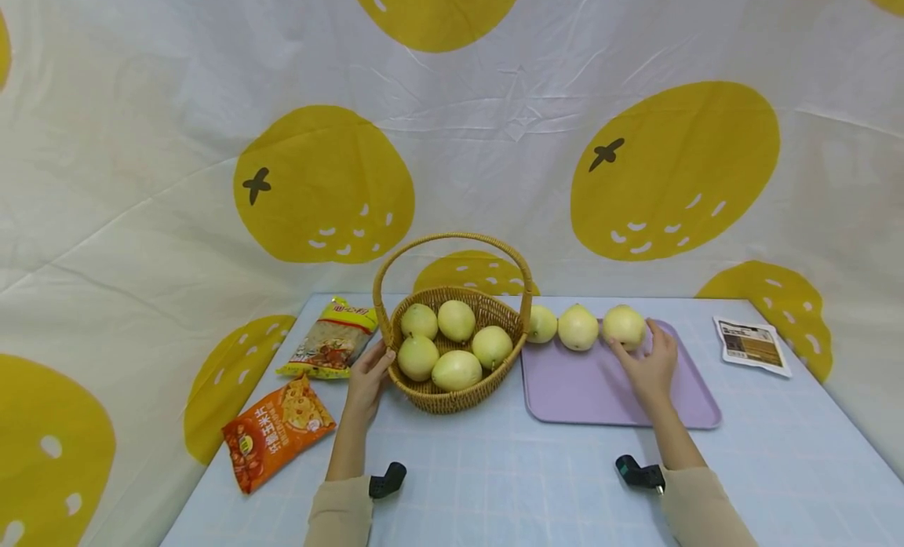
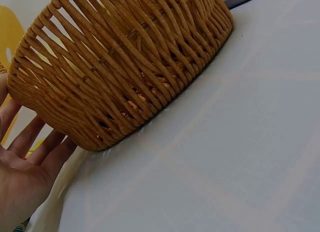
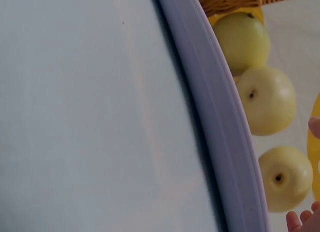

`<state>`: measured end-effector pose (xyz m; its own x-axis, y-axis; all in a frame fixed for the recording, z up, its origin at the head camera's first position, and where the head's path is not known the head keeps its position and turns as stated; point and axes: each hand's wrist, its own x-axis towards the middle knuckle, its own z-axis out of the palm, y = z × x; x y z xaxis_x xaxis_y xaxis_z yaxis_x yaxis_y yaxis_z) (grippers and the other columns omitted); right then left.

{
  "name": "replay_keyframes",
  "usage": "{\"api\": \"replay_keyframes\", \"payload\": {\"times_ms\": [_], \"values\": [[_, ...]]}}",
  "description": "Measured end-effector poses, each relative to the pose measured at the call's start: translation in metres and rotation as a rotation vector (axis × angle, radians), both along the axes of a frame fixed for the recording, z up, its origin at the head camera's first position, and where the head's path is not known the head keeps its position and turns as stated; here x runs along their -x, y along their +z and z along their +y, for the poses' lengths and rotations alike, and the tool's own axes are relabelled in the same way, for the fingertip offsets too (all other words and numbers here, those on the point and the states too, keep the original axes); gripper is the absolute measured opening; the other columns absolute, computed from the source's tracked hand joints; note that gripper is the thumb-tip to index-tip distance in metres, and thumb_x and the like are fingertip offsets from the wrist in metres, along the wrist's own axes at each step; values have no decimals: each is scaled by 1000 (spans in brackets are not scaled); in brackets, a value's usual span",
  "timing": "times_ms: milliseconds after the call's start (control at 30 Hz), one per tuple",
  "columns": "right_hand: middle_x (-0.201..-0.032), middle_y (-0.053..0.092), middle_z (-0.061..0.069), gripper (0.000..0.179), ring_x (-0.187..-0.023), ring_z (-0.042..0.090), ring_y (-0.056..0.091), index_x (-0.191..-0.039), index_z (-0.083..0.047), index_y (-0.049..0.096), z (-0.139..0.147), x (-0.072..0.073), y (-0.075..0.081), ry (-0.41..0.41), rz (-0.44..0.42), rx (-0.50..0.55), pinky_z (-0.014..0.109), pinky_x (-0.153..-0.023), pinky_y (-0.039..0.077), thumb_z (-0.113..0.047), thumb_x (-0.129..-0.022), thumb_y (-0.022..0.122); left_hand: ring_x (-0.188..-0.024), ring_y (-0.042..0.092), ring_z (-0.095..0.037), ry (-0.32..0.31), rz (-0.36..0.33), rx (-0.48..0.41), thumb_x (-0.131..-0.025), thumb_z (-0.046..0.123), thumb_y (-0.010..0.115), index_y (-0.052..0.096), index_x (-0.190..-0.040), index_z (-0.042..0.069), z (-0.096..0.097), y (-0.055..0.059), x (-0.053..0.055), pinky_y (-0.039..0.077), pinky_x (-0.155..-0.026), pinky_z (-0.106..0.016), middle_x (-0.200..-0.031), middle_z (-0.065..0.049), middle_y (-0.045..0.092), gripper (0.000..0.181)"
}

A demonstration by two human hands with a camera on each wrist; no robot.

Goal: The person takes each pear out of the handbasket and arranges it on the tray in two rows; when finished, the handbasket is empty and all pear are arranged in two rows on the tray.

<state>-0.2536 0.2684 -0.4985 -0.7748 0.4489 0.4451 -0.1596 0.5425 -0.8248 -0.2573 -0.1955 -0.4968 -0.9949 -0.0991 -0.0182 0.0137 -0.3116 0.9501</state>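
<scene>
A wicker basket (image 1: 445, 402) with a tall arched handle holds several pale yellow pears (image 1: 457, 320). My left hand (image 1: 369, 372) rests on the basket's left side. In the left wrist view its fingers (image 2: 28, 137) lie fairly straight against the woven wall. Along the back of a lilac tray (image 1: 586, 390) stand three more pears, the leftmost (image 1: 541, 325) partly hidden by the basket. My right hand (image 1: 648, 366) holds the rightmost pear (image 1: 625, 327), thumb on its near left and fingers on its right. Only fingertips (image 3: 294, 222) of this hand show in the right wrist view.
Left of the basket lie a yellow food packet (image 1: 332, 339) and an orange snack bag (image 1: 278, 432). A small white-and-brown packet (image 1: 752, 345) lies right of the tray. Behind the table (image 1: 508, 484) hangs a fruit-printed cloth (image 1: 494, 178).
</scene>
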Motion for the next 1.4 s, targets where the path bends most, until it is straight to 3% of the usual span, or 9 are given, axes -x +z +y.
{"api": "replay_keyframes", "payload": {"times_ms": [133,400,500,600,733,1100,1200,1400], "values": [[-128,39,33,76,-119,43,35,-133,11,43,-2,-1,4,2,25,-19,58,-93,32,-14,-71,80,-96,63,-9,-5,-8,6,-90,13,64,45,-139,2,1,0,-1,53,-79,-25,-136,-22,46,53],[-135,35,33,80,-119,48,37,-139,7,37,4,3,7,10,-99,35,61,-95,35,-21,-76,78,-96,63,-9,0,-13,6,-90,13,65,45,-138,0,0,-1,-1,52,-79,-25,-135,-21,48,53],[-135,36,32,82,-115,45,43,-142,4,35,6,8,3,9,-169,68,54,-94,39,-27,-78,76,-96,63,-9,8,-13,7,-90,12,65,46,-138,0,-1,-1,-1,52,-80,-25,-134,-20,50,53],[-132,42,31,81,-108,39,49,-144,1,33,6,12,-1,7,-229,95,38,-86,43,-30,-81,74,-96,62,-9,3,-9,18,-90,13,65,45,-138,0,-1,-1,0,52,-80,-25,-133,-20,51,54],[-126,49,29,79,-104,33,51,-144,-1,32,6,15,-4,26,-267,120,22,-75,38,-31,-83,72,-96,62,-9,-4,-2,20,-90,13,64,46,-137,0,0,-1,-1,52,-80,-24,-131,-20,52,52],[-129,48,33,84,-114,37,52,-146,0,25,13,14,-2,103,-315,121,14,-78,41,-36,-85,69,-95,62,-9,6,6,30,-91,11,63,46,-137,-1,1,0,0,52,-80,-23,-132,-22,50,51],[-133,45,32,85,-117,38,51,-148,-1,24,15,12,-2,114,-310,144,17,-84,45,-34,-84,71,-97,62,-8,-3,7,39,-91,12,62,45,-138,-1,1,0,0,52,-81,-23,-134,-23,48,52],[-137,40,32,82,-118,42,47,-147,-1,26,15,6,-4,111,-256,161,47,-98,41,-29,-84,71,-97,62,-8,-9,8,25,-91,12,62,44,-139,-1,0,1,0,52,-81,-24,-135,-23,47,52]]}}
